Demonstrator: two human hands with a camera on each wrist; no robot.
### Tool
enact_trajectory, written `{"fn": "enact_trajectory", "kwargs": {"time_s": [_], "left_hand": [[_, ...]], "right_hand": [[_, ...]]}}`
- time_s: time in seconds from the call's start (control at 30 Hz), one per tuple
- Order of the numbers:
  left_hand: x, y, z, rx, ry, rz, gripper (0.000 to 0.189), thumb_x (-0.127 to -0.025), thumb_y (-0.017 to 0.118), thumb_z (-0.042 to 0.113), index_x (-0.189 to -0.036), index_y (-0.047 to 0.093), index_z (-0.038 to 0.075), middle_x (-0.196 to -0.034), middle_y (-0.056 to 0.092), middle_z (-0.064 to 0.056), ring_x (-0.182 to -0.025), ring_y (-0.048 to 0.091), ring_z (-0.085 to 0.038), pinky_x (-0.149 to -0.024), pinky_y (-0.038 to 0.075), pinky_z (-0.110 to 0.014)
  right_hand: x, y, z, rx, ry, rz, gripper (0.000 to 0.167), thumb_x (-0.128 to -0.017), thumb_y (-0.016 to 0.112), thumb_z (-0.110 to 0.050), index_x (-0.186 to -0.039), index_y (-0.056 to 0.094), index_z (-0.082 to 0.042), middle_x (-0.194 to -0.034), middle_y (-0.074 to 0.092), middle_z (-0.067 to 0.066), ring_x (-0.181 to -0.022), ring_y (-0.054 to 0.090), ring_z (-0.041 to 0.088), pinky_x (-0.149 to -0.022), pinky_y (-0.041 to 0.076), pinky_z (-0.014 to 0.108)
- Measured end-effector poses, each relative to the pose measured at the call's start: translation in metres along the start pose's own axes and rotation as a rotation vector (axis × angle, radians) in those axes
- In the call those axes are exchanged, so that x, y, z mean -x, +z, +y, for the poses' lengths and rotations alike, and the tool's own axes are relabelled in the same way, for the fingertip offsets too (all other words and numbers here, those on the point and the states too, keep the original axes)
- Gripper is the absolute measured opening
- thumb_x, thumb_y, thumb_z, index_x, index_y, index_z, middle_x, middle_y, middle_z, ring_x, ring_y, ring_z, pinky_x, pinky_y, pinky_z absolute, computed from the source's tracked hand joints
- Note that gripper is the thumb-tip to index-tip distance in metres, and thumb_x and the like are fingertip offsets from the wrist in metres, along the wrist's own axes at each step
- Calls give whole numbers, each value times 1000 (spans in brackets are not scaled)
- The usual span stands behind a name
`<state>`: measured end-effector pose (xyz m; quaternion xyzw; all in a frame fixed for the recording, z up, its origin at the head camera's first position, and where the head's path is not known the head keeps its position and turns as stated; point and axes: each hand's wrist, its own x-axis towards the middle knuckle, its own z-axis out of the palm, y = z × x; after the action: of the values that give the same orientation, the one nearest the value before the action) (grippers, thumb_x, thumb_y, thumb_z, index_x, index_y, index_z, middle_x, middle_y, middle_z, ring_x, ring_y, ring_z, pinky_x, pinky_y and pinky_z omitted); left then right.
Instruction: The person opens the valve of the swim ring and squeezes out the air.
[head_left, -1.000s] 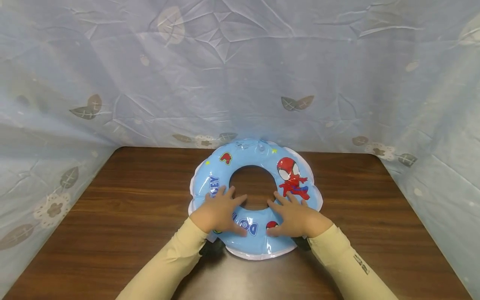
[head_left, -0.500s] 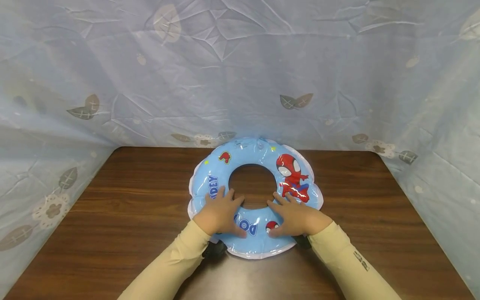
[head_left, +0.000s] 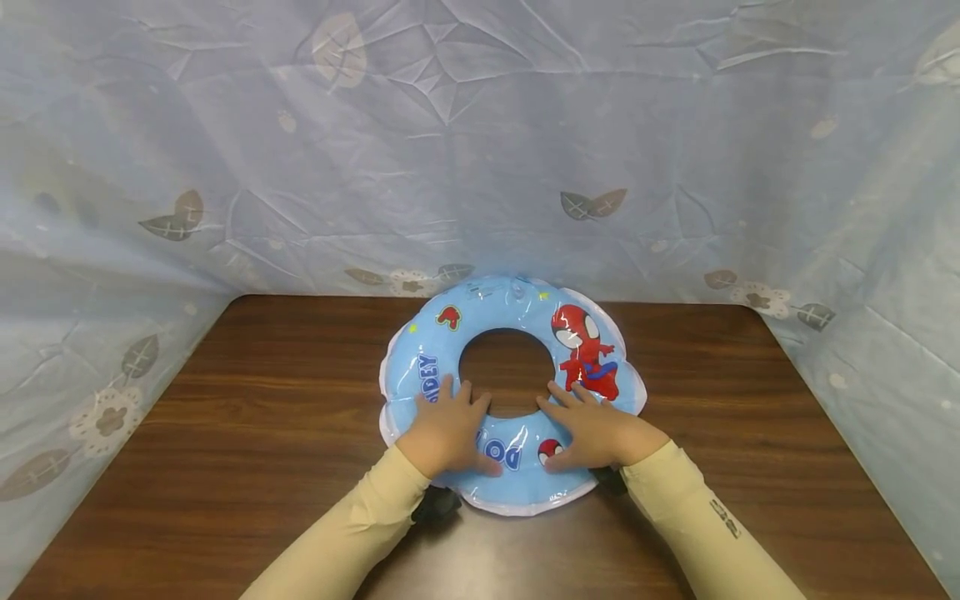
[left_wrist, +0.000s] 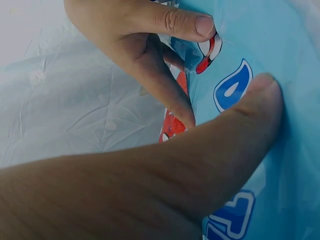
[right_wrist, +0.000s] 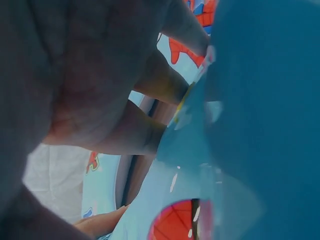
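A light blue inflatable swim ring (head_left: 495, 313) lies flat on the brown wooden table, with a white scalloped edge, blue lettering and a red cartoon figure (head_left: 581, 350) at its right. On its near left part rests my left hand (head_left: 448, 435), fingers spread toward the central hole and thumb pointing inward. My right hand (head_left: 603, 432) rests the same way on the near right part. In the left wrist view, my left thumb (left_wrist: 240, 117) touches the vinyl beside the lettering. From the right wrist, my right hand (right_wrist: 95, 80) shows fingertips against the ring, its palm in shadow.
The wooden table (head_left: 292, 400) extends left and right of the ring. A pale blue patterned curtain (head_left: 465, 167) hangs behind the table and along both sides. The ring's far edge lies close to the curtain. Dark wrist mounts (head_left: 435, 505) sit under the sleeves.
My left hand has shifted slightly right, and the near lettering has moved a little right with it. My right hand stays nearly where it was on the ring.
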<state>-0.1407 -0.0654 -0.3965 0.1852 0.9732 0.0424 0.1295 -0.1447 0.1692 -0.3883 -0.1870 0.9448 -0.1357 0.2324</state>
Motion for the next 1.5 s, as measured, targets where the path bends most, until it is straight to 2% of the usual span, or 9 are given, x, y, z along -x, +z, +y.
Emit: {"fn": "enact_trajectory", "kwargs": {"time_s": [0.53, 0.77, 0.83, 0.93, 1.03, 1.17, 1.27, 1.37, 1.5], "left_hand": [[2, 2, 6, -20, -8, 32, 104, -72, 83, 69, -152, 52, 10, -155, 46, -24, -148, 31, -52, -104, 36, -78], [5, -1, 7, 17, 4, -9, 102, -76, 79, 71, -153, 50, 10, -157, 44, -24, -149, 29, -53, -104, 35, -78], [6, -3, 4, 40, 26, -33, 101, -78, 78, 71, -154, 49, 12, -159, 42, -24, -150, 27, -52, -106, 34, -77], [6, -11, -4, 79, 68, -68, 97, -78, 80, 67, -155, 49, 15, -160, 41, -21, -151, 28, -49, -111, 34, -71], [7, -20, -13, 97, 103, -63, 96, -76, 85, 61, -154, 50, 17, -162, 40, -19, -152, 27, -46, -117, 29, -68], [6, -25, -22, 85, 110, -28, 100, -73, 89, 57, -155, 49, 19, -165, 34, -20, -155, 19, -47, -118, 12, -74], [4, -25, -28, 64, 83, -23, 103, -71, 91, 56, -157, 47, 21, -167, 28, -21, -156, 13, -47, -117, 5, -76], [1, -23, -34, 68, 53, -33, 105, -70, 92, 56, -158, 46, 22, -169, 23, -21, -157, 8, -46, -117, 4, -76], [-3, -18, -37, 68, 37, -51, 103, -70, 91, 58, -156, 48, 22, -170, 20, -20, -157, 7, -46, -117, 8, -77]], "right_hand": [[-3, -1, 9, -5, -26, 11, 97, -79, 88, -38, -160, 40, -16, -169, 29, 12, -154, 17, 48, -103, 43, 72], [-5, 0, 15, -20, -30, 5, 97, -79, 88, -40, -160, 41, -17, -169, 28, 11, -155, 17, 47, -103, 43, 71], [-4, -1, 14, -18, -26, 6, 97, -79, 88, -39, -160, 41, -16, -169, 29, 12, -155, 17, 47, -107, 39, 71], [-2, -3, 10, -17, -15, 12, 97, -79, 89, -37, -160, 41, -14, -169, 29, 13, -155, 17, 47, -115, 25, 72], [3, -5, 4, -6, -4, 28, 97, -78, 89, -37, -159, 41, -12, -168, 30, 15, -154, 19, 47, -118, 16, 73], [8, -5, -4, 16, -12, 50, 96, -78, 89, -38, -158, 43, -11, -166, 33, 17, -153, 23, 48, -116, 20, 74], [10, -3, -10, 20, -35, 52, 94, -79, 88, -38, -157, 44, -11, -166, 34, 17, -153, 24, 48, -114, 25, 74], [11, 0, -15, 23, -53, 41, 92, -79, 88, -37, -157, 45, -11, -165, 36, 16, -153, 25, 47, -109, 36, 72], [10, 3, -19, 32, -53, 23, 91, -80, 87, -37, -157, 45, -12, -164, 37, 16, -152, 27, 45, -102, 47, 67]]}}
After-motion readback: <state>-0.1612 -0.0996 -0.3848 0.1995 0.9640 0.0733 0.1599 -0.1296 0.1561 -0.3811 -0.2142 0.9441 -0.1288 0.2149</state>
